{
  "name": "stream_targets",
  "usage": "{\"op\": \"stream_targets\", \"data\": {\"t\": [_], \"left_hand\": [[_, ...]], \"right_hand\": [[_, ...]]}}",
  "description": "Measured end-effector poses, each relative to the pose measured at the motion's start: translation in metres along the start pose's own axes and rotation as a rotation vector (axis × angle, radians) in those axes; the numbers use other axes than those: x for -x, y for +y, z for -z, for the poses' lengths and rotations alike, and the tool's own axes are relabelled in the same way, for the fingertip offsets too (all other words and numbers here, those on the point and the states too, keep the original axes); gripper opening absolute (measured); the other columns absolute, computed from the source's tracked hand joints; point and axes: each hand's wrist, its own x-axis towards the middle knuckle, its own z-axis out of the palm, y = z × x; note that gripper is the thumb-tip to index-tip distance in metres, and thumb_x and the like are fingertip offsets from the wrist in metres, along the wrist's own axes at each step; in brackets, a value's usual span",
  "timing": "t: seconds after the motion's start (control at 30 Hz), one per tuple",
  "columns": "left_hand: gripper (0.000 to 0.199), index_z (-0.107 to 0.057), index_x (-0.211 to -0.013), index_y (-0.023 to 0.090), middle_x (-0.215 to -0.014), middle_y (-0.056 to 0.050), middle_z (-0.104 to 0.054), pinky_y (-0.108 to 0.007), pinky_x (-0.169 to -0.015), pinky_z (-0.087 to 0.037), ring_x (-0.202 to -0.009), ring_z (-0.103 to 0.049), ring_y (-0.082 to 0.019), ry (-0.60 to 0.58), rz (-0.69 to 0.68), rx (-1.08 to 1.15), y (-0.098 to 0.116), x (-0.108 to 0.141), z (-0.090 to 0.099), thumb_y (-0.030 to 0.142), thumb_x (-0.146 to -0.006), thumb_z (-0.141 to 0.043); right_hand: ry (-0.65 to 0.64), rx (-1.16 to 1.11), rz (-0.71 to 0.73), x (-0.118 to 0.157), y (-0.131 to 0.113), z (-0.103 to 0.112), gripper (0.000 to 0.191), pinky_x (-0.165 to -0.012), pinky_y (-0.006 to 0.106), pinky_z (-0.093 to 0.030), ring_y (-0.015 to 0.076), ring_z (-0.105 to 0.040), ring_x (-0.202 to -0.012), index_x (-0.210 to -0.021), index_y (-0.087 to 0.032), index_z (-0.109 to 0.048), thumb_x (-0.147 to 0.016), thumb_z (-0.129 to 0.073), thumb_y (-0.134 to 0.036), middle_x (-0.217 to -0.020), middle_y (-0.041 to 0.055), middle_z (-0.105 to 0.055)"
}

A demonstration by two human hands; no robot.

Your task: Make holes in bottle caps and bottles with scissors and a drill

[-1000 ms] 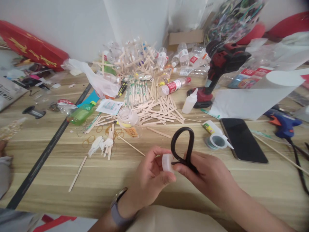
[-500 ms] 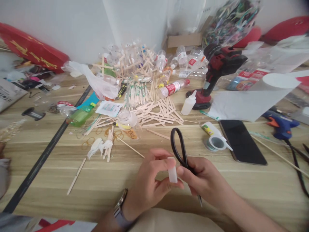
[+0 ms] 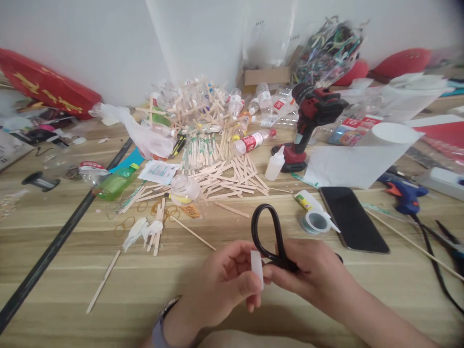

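Low in the middle of the head view, my left hand (image 3: 228, 280) is closed, pinching a small white flat-edged piece (image 3: 256, 268) between thumb and fingers. Its exact kind cannot be made out. My right hand (image 3: 311, 270) is wrapped round black-handled scissors (image 3: 270, 208). One large handle loop stands up above that hand, while the blades are hidden. The right thumb and fingertips come close to the white piece's right side; whether they touch it is unclear.
Wooden craft sticks (image 3: 224, 179) lie piled beyond my hands, with a clear jar (image 3: 184, 188) in front. To the right are a roll of tape (image 3: 315, 221), a phone (image 3: 353, 220), a glue bottle (image 3: 274, 164), a red-black drill (image 3: 308, 121) and a blue glue gun (image 3: 404, 191).
The white piece has turned and sits lower in my left fingers. My right hand has rotated the scissors, and the blade tip seen below it earlier is out of sight. The view has shifted slightly.
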Motion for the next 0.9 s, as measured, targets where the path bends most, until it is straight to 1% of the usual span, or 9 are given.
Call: {"op": "stream_targets", "data": {"t": [0.07, 0.2, 0.33, 0.43, 0.57, 0.67, 0.77, 0.83, 0.9], "left_hand": [[0.049, -0.059, -0.102, 0.015, -0.073, 0.001, -0.055, -0.018, -0.05, -0.043, -0.054, -0.052, -0.007, 0.031, -0.003, -0.055, 0.001, 0.002, -0.004, 0.057, -0.078, -0.07], [0.056, -0.054, -0.116, 0.016, -0.072, 0.0, -0.057, -0.02, -0.052, -0.041, -0.055, -0.052, -0.008, 0.01, 0.013, -0.199, 0.002, 0.007, -0.009, 0.064, -0.089, -0.049], [0.055, -0.054, -0.114, 0.016, -0.074, 0.0, -0.054, -0.02, -0.051, -0.034, -0.054, -0.046, -0.007, 0.031, 0.057, -0.259, 0.003, 0.009, -0.01, 0.065, -0.091, -0.041], [0.055, -0.054, -0.111, 0.016, -0.068, 0.003, -0.048, -0.021, -0.054, -0.034, -0.055, -0.041, -0.008, 0.021, 0.027, -0.29, 0.004, 0.009, -0.009, 0.065, -0.092, -0.039], [0.055, -0.053, -0.116, 0.017, -0.074, 0.001, -0.05, -0.023, -0.064, -0.039, -0.065, -0.046, -0.01, 0.033, -0.046, -0.36, 0.001, 0.011, -0.009, 0.064, -0.091, -0.042], [0.05, -0.05, -0.125, 0.02, -0.091, -0.004, -0.059, -0.026, -0.075, -0.045, -0.082, -0.056, -0.015, 0.056, -0.112, -0.437, -0.004, 0.014, -0.008, 0.059, -0.093, -0.046], [0.046, -0.046, -0.132, 0.026, -0.114, -0.008, -0.062, -0.031, -0.09, -0.046, -0.098, -0.06, -0.019, 0.139, -0.199, -0.526, -0.014, 0.018, -0.004, 0.05, -0.093, -0.053], [0.042, -0.045, -0.132, 0.029, -0.13, -0.009, -0.058, -0.033, -0.098, -0.044, -0.113, -0.058, -0.021, 0.193, -0.276, -0.554, -0.02, 0.019, -0.002, 0.04, -0.094, -0.057], [0.036, -0.046, -0.13, 0.031, -0.141, -0.008, -0.051, -0.033, -0.101, -0.043, -0.124, -0.053, -0.021, 0.205, -0.354, -0.501, -0.023, 0.018, 0.0, 0.03, -0.096, -0.056]], "right_hand": [[0.038, 0.042, 0.061, -0.001, -0.002, 0.003, 0.049, -0.046, 0.022, -0.036, 0.0115, -0.057, -0.048, -0.07, -0.018, -0.061, -0.099, -0.044, -0.054, -0.058, -0.0003, -0.062], [0.092, 0.106, 0.154, 0.0, -0.003, 0.01, 0.048, -0.05, 0.024, -0.039, 0.0133, -0.061, -0.054, -0.073, -0.02, -0.063, -0.102, -0.039, -0.051, -0.063, 0.0011, -0.066], [0.11, 0.194, 0.212, -0.001, 0.0, 0.013, 0.048, -0.053, 0.026, -0.04, 0.0157, -0.062, -0.058, -0.078, -0.018, -0.064, -0.101, -0.038, -0.05, -0.065, 0.0044, -0.067], [0.1, 0.16, 0.204, -0.002, 0.001, 0.009, 0.05, -0.05, 0.025, -0.039, 0.0145, -0.06, -0.054, -0.076, -0.017, -0.063, -0.101, -0.037, -0.052, -0.061, 0.0032, -0.065], [0.029, -0.133, 0.016, 0.002, 0.001, -0.003, 0.051, -0.044, 0.021, -0.031, 0.0086, -0.047, -0.046, -0.067, -0.018, -0.056, -0.099, -0.044, -0.055, -0.054, -0.003, -0.053], [-0.071, -0.339, -0.192, 0.004, -0.002, -0.011, 0.051, -0.041, 0.021, -0.023, 0.0069, -0.033, -0.045, -0.062, -0.018, -0.046, -0.096, -0.049, -0.056, -0.051, -0.0061, -0.037], [-0.132, -0.485, -0.345, 0.0, -0.008, -0.012, 0.053, -0.039, 0.021, -0.022, 0.0071, -0.032, -0.044, -0.061, -0.02, -0.039, -0.092, -0.048, -0.063, -0.051, -0.0058, -0.033], [-0.135, -0.552, -0.392, -0.003, -0.012, -0.011, 0.057, -0.037, 0.021, -0.022, 0.0073, -0.033, -0.042, -0.061, -0.021, -0.036, -0.088, -0.046, -0.07, -0.05, -0.0054, -0.033], [-0.125, -0.581, -0.414, -0.003, -0.011, -0.01, 0.061, -0.035, 0.021, -0.021, 0.0072, -0.033, -0.039, -0.06, -0.022, -0.034, -0.085, -0.044, -0.076, -0.048, -0.0062, -0.031]]}}
